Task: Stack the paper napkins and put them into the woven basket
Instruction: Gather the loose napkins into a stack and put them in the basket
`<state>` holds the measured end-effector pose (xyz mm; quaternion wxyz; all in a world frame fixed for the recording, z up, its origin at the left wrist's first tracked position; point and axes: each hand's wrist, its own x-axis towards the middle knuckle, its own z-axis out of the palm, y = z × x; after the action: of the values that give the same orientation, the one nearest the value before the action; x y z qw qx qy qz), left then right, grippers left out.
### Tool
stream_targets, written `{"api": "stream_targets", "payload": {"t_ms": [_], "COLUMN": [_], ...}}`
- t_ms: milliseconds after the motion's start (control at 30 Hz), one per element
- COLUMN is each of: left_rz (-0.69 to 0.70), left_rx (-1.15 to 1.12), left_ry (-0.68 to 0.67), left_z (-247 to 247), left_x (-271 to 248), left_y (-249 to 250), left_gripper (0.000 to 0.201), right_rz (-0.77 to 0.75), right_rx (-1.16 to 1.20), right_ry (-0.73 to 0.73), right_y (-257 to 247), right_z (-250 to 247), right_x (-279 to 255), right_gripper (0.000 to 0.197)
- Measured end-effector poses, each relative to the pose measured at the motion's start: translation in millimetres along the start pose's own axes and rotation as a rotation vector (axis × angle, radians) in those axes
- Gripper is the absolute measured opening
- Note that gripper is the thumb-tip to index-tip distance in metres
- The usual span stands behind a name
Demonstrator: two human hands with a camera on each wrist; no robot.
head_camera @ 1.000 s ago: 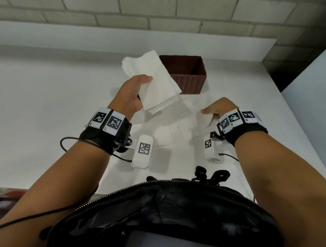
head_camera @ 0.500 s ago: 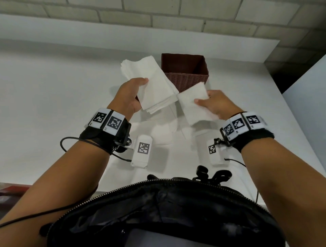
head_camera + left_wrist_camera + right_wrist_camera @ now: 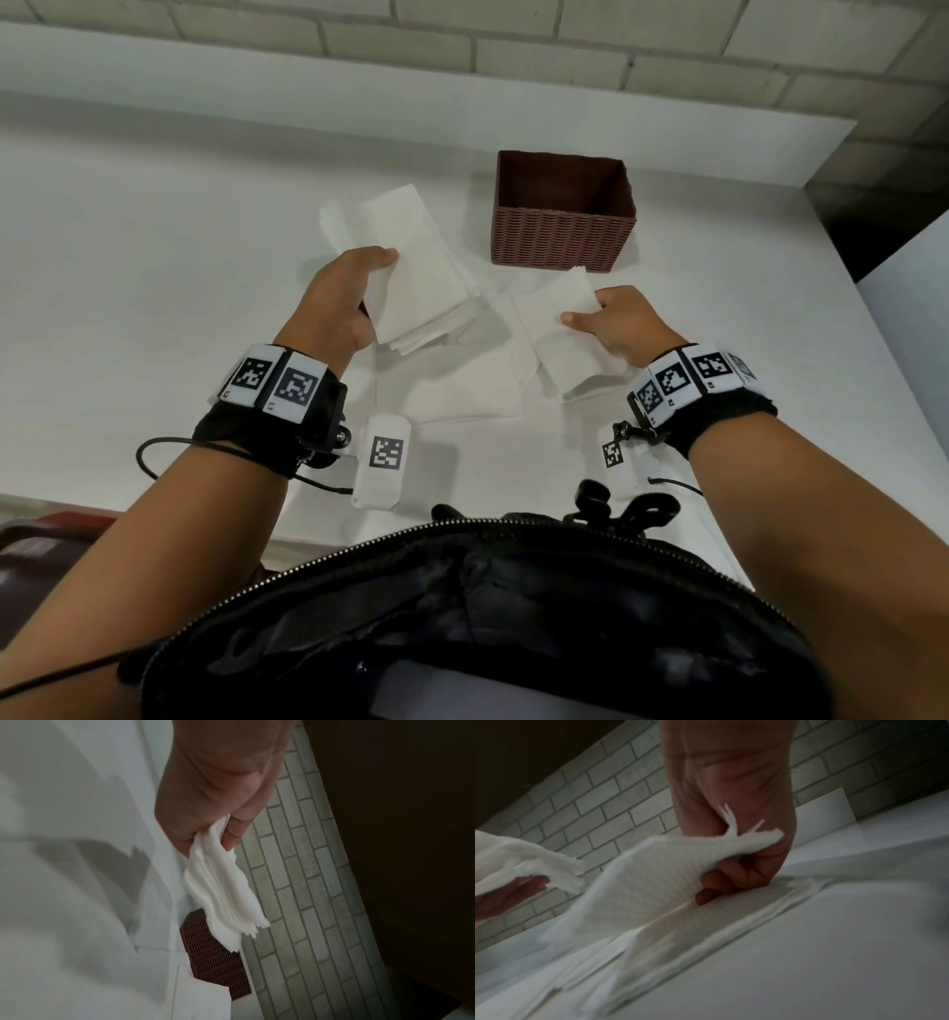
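My left hand [image 3: 354, 288] holds a stack of white paper napkins [image 3: 405, 267] above the white table, thumb on top; in the left wrist view the napkin stack [image 3: 223, 888] hangs from the pinching fingers [image 3: 231, 833]. My right hand [image 3: 611, 318] pinches a single white napkin [image 3: 560, 329], lifted just above more napkins [image 3: 462, 395] lying flat on the table; the right wrist view shows that single napkin [image 3: 659, 882] gripped between thumb and curled fingers [image 3: 721, 880]. The brown woven basket [image 3: 562, 241] stands empty behind, between and beyond both hands.
The white table [image 3: 154, 257] ends at a low white ledge under a brick wall [image 3: 462, 46]. A black open bag [image 3: 462, 616] lies at the near edge against my body. A dark gap [image 3: 862, 226] opens past the table's right side.
My right hand picked a napkin off the table, raised it toward the stack, and has now drawn it back to the right. The left hand's stack has dropped slightly, clear of the basket.
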<state>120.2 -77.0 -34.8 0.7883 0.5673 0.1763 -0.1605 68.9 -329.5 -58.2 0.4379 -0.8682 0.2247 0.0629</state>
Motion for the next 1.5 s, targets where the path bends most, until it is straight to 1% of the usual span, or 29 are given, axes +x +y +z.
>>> {"api": "stream_targets", "payload": {"t_ms": [100,167,200,233,267,300,333,367,433,533,633,733,800,833,933,1000,1067,1133,1233,1300,1367,1433,1500], "left_rz": [0.008,0.009,0.005,0.001,-0.003,-0.006,-0.007,-0.005,0.003,0.002,-0.007,-0.008,-0.004,0.001,0.021,0.032,0.035,0.048,0.065,0.071,0.076,0.076,0.071], "left_rx": [-0.003,-0.004,-0.007,-0.01,-0.014,-0.017,-0.019,-0.018,-0.019,-0.024,-0.03,-0.038,-0.039,-0.042,-0.07,-0.084,-0.09,-0.101,-0.115,-0.132,-0.147,-0.148,-0.148], "left_ry": [0.009,0.02,0.025,0.028,0.031,0.036,0.041,0.046,0.05,0.05,0.049,0.048,0.063,0.074,0.112,0.131,0.145,0.163,0.202,0.22,0.226,0.229,0.24], "left_z": [-10.1,-15.6,-17.9,-19.9,-21.6,-22.8,-23.6,-23.5,-22.2,-19.4,-20.4,-25.7,-31.6,-34.9,-45.1,-50.6,-56.3,-63.2,-74.7,-82.0,-87.5,-91.3,-95.2], "left_x": [0.7,1.3,1.8,2.0,2.2,2.1,1.9,1.2,-0.3,-2.5,-3.6,-4.4,-5.5,-6.4,-8.7,-10.8,-14.0,-18.1,-23.4,-26.0,-28.3,-29.1,-29.1], "left_y": [0.0,-0.8,-1.2,-1.6,-2.0,-2.5,-2.9,-3.1,-3.0,-2.7,-3.6,-3.6,-2.3,-1.1,2.8,4.4,5.9,7.6,9.4,9.1,7.9,6.2,4.7], "left_gripper": [0.005,0.004,0.004,0.004,0.004,0.004,0.004,0.004,0.004,0.004,0.003,0.006,0.005,0.005,0.004,0.004,0.004,0.003,0.003,0.003,0.003,0.004,0.006], "right_rz": [-0.053,-0.076,-0.086,-0.094,-0.088,-0.05,-0.008,0.026,0.065,0.077,0.096,0.13,0.094,0.046,-0.2,-0.343,-0.417,-0.425,-0.396,-0.383,-0.38,-0.386,-0.396], "right_rx": [-0.104,-0.22,-0.277,-0.323,-0.367,-0.425,-0.489,-0.555,-0.639,-0.641,-0.606,-0.495,-0.394,-0.384,-0.468,-0.517,-0.593,-0.649,-0.638,-0.655,-0.689,-0.739,-0.785], "right_ry": [0.01,0.018,0.029,0.043,0.067,0.085,0.087,0.073,0.006,-0.051,-0.069,-0.119,-0.143,-0.156,-0.213,-0.291,-0.423,-0.584,-0.735,-0.782,-0.813,-0.819,-0.817], "right_y": [0.8,0.5,0.1,0.1,-0.9,-3.0,-4.5,-5.0,-7.7,-13.0,-13.3,-15.4,-26.3,-34.8,-69.2,-88.9,-100.7,-104.7,-106.6,-107.9,-108.2,-106.4,-104.2], "right_z": [1.6,2.4,2.8,3.8,4.1,4.4,5.0,6.0,7.2,7.3,5.3,-3.0,-14.3,-20.2,-26.7,-15.5,5.2,27.0,50.7,62.6,72.0,79.3,86.2], "right_x": [2.8,2.7,2.0,1.9,0.6,-1.6,-2.7,-2.6,-3.1,-4.8,-6.6,-9.5,-12.8,-13.9,-26.5,-35.1,-40.0,-38.4,-32.8,-27.7,-24.2,-21.1,-18.7], "right_gripper": [0.031,0.025,0.027,0.03,0.042,0.059,0.069,0.071,0.068,0.064,0.063,0.061,0.055,0.052,0.035,0.029,0.028,0.03,0.03,0.03,0.023,0.018,0.02]}}
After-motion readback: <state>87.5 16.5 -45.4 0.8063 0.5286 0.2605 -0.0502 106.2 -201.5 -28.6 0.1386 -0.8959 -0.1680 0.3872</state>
